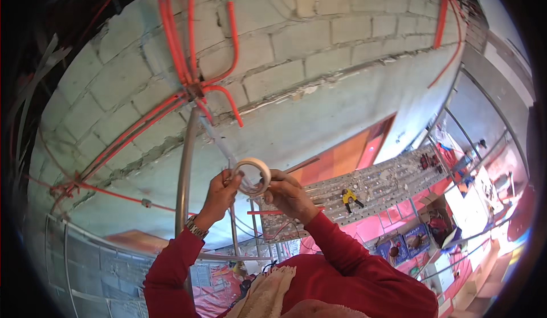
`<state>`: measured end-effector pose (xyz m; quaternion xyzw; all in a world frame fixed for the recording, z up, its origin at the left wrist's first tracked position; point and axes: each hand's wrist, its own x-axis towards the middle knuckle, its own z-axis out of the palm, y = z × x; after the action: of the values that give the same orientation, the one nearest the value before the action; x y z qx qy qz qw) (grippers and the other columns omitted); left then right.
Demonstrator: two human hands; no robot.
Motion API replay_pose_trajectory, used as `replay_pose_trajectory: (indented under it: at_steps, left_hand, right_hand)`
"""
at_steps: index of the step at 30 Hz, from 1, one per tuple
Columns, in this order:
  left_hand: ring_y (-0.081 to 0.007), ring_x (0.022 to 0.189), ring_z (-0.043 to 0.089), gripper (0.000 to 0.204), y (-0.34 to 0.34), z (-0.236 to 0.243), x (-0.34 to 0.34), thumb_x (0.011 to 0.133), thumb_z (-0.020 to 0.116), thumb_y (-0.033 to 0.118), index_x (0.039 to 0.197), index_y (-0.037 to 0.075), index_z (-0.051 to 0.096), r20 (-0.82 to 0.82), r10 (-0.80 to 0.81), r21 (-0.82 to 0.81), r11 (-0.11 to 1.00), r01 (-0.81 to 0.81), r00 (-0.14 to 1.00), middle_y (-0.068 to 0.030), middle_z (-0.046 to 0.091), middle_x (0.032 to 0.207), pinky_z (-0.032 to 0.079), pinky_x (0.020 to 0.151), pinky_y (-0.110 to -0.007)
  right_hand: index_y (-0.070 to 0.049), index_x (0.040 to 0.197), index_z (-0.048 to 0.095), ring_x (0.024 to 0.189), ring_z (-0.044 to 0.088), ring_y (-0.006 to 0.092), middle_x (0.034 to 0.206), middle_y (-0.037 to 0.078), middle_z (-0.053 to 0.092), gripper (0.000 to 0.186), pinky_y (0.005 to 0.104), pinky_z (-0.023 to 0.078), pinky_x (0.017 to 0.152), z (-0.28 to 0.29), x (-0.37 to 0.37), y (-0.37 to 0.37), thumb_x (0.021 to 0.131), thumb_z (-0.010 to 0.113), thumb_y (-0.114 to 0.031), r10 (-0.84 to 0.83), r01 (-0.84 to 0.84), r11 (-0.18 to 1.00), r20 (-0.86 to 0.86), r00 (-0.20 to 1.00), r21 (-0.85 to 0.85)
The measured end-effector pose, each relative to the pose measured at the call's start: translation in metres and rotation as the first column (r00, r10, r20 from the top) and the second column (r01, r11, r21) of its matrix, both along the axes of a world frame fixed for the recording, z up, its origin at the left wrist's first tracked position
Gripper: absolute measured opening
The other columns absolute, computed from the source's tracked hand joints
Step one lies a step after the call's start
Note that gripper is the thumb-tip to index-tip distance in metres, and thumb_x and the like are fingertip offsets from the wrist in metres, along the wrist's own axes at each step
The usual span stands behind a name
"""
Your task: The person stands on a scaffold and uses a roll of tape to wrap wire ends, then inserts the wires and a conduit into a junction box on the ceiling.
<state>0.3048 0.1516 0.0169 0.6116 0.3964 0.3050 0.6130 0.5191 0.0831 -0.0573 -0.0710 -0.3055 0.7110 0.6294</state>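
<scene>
Tape Roll Held Between Both Hands, Beside the Pole

A pale cloth [272, 292] is draped over the front of the red sweater [347, 281]. A metal watch [196, 227] is worn on the left wrist. The tape roll [264, 174] is held up in front of the body, its ring opening partly faced toward the camera. Its left edge is clamped between the thumb and fingers of the left hand [219, 197]. The fingers of the right hand [289, 197] are curled at its right edge; whether they are clamped on it cannot be told. The metal pole [187, 167] is positioned left of the roll. Beyond the right hand, a yellow-and-black tool [350, 200] is laid on the debris-strewn metal platform [376, 180]. Farther off, red conduits [174, 39] are run along the block wall [299, 40] and are gathered at a junction box [195, 90].
</scene>
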Motion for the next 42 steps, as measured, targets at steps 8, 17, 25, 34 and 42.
replay_pose_trajectory:
  at_steps: [8, 17, 25, 34, 42]
  left_hand:
    - [-0.0001, 0.042, 0.028, 0.025, -0.004, 0.000, 0.003, 0.106, 0.061, 0.031, 0.113, 0.007, 0.063, 0.055, -0.045, -0.113, 0.992, 0.051, 0.997, 0.0104, 0.040, 0.058, 0.020, 0.039, -0.023]
    - [-0.0003, 0.042, 0.033, 0.023, -0.013, -0.002, 0.015, 0.105, 0.061, 0.028, 0.113, 0.007, 0.064, -0.079, -0.031, -0.060, 0.998, 0.026, 0.996, 0.0075, 0.049, 0.066, 0.023, 0.037, -0.022]
    - [-0.0054, 0.064, 0.048, 0.023, -0.006, -0.014, -0.002, 0.103, 0.062, 0.024, 0.105, 0.002, 0.065, -0.342, 0.108, 0.353, 0.935, 0.022, 0.933, 0.0014, 0.059, 0.074, 0.039, 0.057, -0.028]
    - [-0.0066, 0.081, 0.051, 0.024, 0.012, -0.033, -0.002, 0.105, 0.057, 0.024, 0.108, 0.001, 0.063, -0.391, 0.083, 0.393, 0.916, 0.084, 0.917, 0.0005, 0.058, 0.083, 0.045, 0.073, -0.028]
    - [-0.0021, 0.046, 0.035, 0.024, 0.010, -0.026, 0.011, 0.104, 0.059, 0.033, 0.107, 0.009, 0.061, -0.186, 0.048, 0.040, 0.998, -0.041, 0.981, 0.0070, 0.048, 0.066, 0.027, 0.041, -0.023]
  right_hand:
    - [-0.004, 0.135, 0.052, 0.082, 0.068, 0.0171, 0.106, 0.006, 0.067, 0.037, 0.0336, 0.056, 0.079, -0.008, -0.004, -0.005, 0.106, 0.058, -0.027, 0.000, -0.001, 0.999, 0.024, 1.000, 0.049]
    - [-0.008, 0.114, 0.059, 0.082, 0.064, 0.0103, 0.094, 0.002, 0.064, 0.031, 0.0285, 0.053, 0.075, 0.001, -0.007, -0.017, 0.108, 0.054, -0.038, -0.094, 0.094, 0.996, 0.108, 0.990, 0.003]
    - [-0.006, 0.116, 0.062, 0.070, 0.051, 0.0040, 0.081, -0.004, 0.055, 0.033, 0.0222, 0.042, 0.060, 0.003, -0.001, -0.018, 0.106, 0.059, -0.037, -0.110, 0.143, 0.989, 0.416, 0.903, -0.048]
    - [0.003, 0.135, 0.057, 0.093, 0.063, 0.0128, 0.110, 0.007, 0.065, 0.047, 0.0298, 0.054, 0.080, -0.011, 0.001, -0.012, 0.099, 0.068, -0.027, -0.034, 0.088, 0.985, 0.334, 0.942, -0.147]
    - [0.003, 0.132, 0.057, 0.089, 0.061, 0.0127, 0.108, 0.007, 0.065, 0.039, 0.0294, 0.052, 0.080, -0.013, -0.003, 0.001, 0.102, 0.064, -0.022, -0.045, 0.066, 0.992, 0.180, 0.983, -0.110]
